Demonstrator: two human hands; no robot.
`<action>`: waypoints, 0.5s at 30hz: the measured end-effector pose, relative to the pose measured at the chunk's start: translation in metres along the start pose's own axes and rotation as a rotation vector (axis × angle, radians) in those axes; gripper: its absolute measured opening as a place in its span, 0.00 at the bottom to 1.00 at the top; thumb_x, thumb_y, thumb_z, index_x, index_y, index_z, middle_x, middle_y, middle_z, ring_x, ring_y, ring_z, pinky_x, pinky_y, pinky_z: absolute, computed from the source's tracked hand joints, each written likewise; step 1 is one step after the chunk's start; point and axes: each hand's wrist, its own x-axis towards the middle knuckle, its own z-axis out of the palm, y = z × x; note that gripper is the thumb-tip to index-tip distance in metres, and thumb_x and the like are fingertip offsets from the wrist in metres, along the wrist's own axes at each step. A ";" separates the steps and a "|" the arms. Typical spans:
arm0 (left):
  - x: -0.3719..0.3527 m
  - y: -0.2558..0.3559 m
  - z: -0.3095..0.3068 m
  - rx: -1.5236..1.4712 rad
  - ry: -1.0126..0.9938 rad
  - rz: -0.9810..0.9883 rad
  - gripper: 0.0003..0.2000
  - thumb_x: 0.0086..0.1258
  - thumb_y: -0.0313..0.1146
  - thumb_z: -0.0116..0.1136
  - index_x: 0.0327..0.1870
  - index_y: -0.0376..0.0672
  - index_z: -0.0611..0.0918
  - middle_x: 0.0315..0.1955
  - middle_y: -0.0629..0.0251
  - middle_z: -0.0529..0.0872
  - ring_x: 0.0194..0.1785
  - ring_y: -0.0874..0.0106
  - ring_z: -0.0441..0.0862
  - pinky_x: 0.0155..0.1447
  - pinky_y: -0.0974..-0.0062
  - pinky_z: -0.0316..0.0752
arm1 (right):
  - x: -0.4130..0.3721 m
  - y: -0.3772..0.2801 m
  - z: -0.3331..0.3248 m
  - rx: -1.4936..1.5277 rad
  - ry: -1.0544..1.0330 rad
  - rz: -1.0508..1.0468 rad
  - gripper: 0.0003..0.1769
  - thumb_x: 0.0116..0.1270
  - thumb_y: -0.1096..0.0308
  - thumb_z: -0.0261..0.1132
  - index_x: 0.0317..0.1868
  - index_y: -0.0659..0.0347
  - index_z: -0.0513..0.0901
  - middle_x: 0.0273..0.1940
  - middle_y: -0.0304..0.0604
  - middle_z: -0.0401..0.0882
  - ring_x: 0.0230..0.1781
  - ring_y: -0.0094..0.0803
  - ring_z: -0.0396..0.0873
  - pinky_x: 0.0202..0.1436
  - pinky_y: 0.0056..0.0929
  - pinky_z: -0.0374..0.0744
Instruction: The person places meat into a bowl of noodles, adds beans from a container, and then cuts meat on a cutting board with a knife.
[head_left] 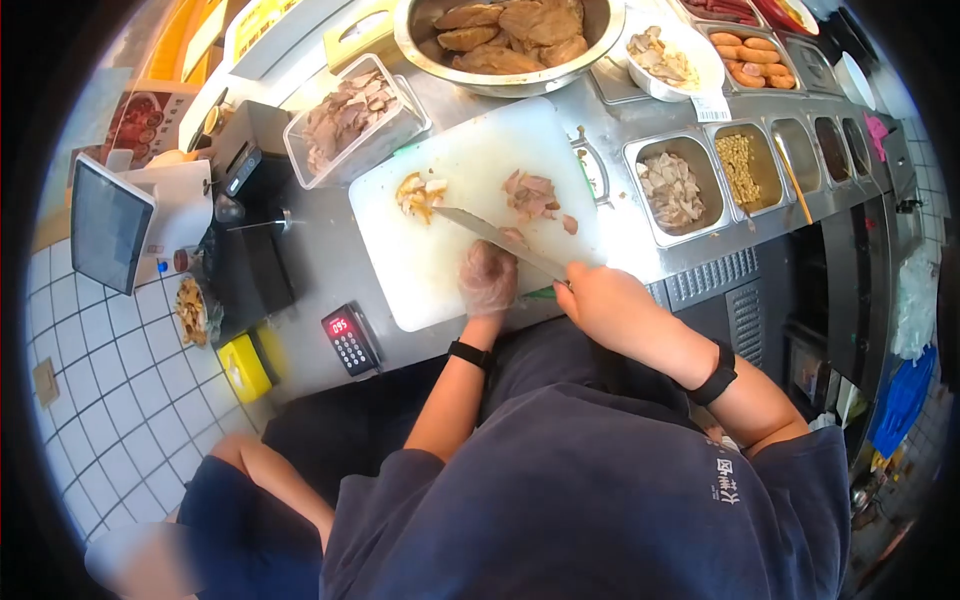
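Observation:
My right hand grips the handle of a kitchen knife, its blade slanting across the white cutting board. Covered by a clear plastic glove, my left hand has its fingers curled against a piece of meat right at the blade. My own fingers partly hide that piece. Beyond the knife lies a small heap of sliced pinkish meat, with one loose bit beside it. Near the knife tip sits a pile of chopped pale and yellowish pieces.
Behind the board stand a steel bowl of large brown meat pieces and a clear tub of sliced meat. Steel pans, one with chopped meat, line the right. A red-lit keypad device sits left. Another person's arm is at lower left.

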 end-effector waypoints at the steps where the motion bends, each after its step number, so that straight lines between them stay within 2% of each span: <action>1: 0.000 -0.001 0.002 -0.040 0.000 -0.007 0.05 0.62 0.24 0.57 0.38 0.40 0.80 0.28 0.60 0.81 0.30 0.66 0.79 0.34 0.69 0.73 | 0.003 0.000 0.002 -0.003 0.033 -0.019 0.17 0.70 0.58 0.55 0.34 0.68 0.75 0.25 0.59 0.79 0.30 0.58 0.80 0.35 0.51 0.77; 3: 0.001 -0.006 0.006 -0.118 0.005 -0.018 0.04 0.58 0.27 0.60 0.29 0.43 0.76 0.24 0.59 0.77 0.28 0.57 0.75 0.33 0.60 0.70 | 0.013 0.001 0.011 -0.008 0.101 -0.062 0.17 0.70 0.60 0.56 0.32 0.67 0.74 0.21 0.61 0.77 0.26 0.58 0.79 0.31 0.51 0.77; 6: -0.004 -0.018 0.006 0.066 -0.064 -0.036 0.05 0.55 0.26 0.61 0.28 0.42 0.76 0.22 0.59 0.75 0.27 0.56 0.75 0.32 0.61 0.69 | 0.038 0.009 0.032 0.003 0.136 -0.067 0.17 0.70 0.60 0.56 0.32 0.67 0.74 0.22 0.60 0.78 0.26 0.58 0.79 0.31 0.51 0.77; 9: 0.000 -0.003 0.002 0.088 -0.020 0.010 0.08 0.53 0.26 0.61 0.25 0.43 0.72 0.21 0.59 0.73 0.25 0.56 0.72 0.30 0.61 0.67 | 0.057 0.018 0.046 0.038 0.164 -0.114 0.17 0.70 0.59 0.55 0.33 0.68 0.74 0.23 0.60 0.78 0.27 0.59 0.78 0.33 0.51 0.76; 12: -0.001 -0.015 0.006 0.122 0.070 0.166 0.11 0.54 0.24 0.60 0.20 0.43 0.67 0.17 0.60 0.69 0.20 0.58 0.68 0.26 0.62 0.63 | 0.066 0.036 0.028 0.137 0.212 -0.122 0.17 0.70 0.58 0.55 0.34 0.68 0.74 0.24 0.61 0.78 0.29 0.59 0.78 0.34 0.50 0.75; 15: -0.001 -0.010 0.003 0.092 0.020 0.079 0.11 0.52 0.23 0.59 0.20 0.43 0.68 0.18 0.60 0.70 0.21 0.57 0.69 0.27 0.62 0.64 | 0.033 0.026 -0.011 0.166 0.062 -0.027 0.18 0.71 0.57 0.54 0.35 0.68 0.73 0.25 0.62 0.78 0.30 0.60 0.78 0.35 0.51 0.75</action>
